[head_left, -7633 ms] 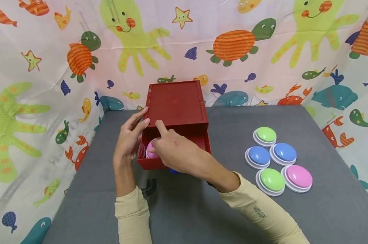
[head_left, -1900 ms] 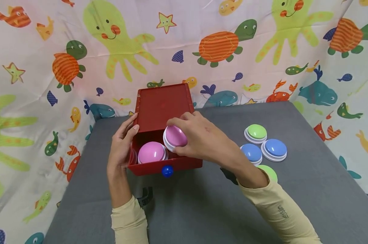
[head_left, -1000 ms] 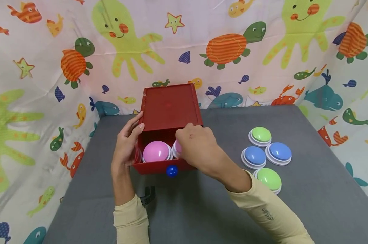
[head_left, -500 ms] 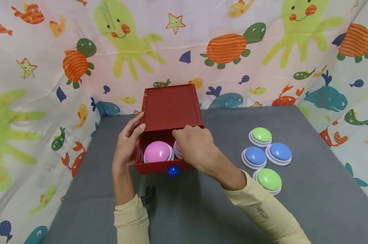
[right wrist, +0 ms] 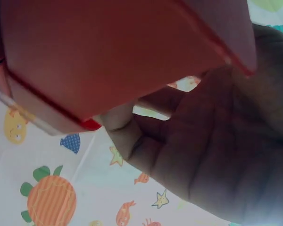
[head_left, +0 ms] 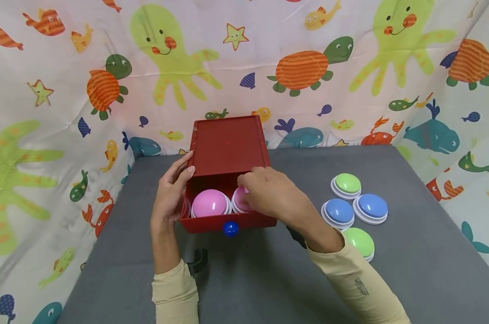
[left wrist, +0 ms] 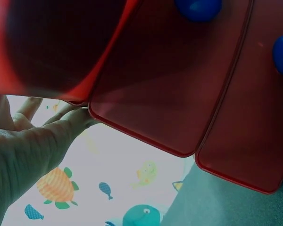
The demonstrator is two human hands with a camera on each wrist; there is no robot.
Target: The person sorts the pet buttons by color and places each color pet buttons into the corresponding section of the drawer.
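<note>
A small red drawer cabinet (head_left: 228,146) stands on the table, its top drawer (head_left: 207,224) pulled out by a blue knob (head_left: 230,228). In the drawer a pink dome button (head_left: 209,202) with a white base sits on the left, and a second pink dome button (head_left: 240,198) is beside it, partly covered by my right hand (head_left: 269,191). That hand's fingers curl down over this button's right side; the right wrist view has them bent behind the drawer wall (right wrist: 113,56). My left hand (head_left: 167,193) steadies the cabinet's left side, thumb and fingers laid along it.
Two green dome buttons (head_left: 347,183) and two blue dome buttons (head_left: 373,205) lie on the grey table (head_left: 119,261) to the right. Lower drawer fronts (left wrist: 165,84) with blue knobs show in the left wrist view. A sea-animal curtain (head_left: 301,108) hangs behind.
A pink button that lay at the table's right was carried into the drawer and set beside the first. My right hand has just shifted slightly right, uncovering more of it. My left hand stays put.
</note>
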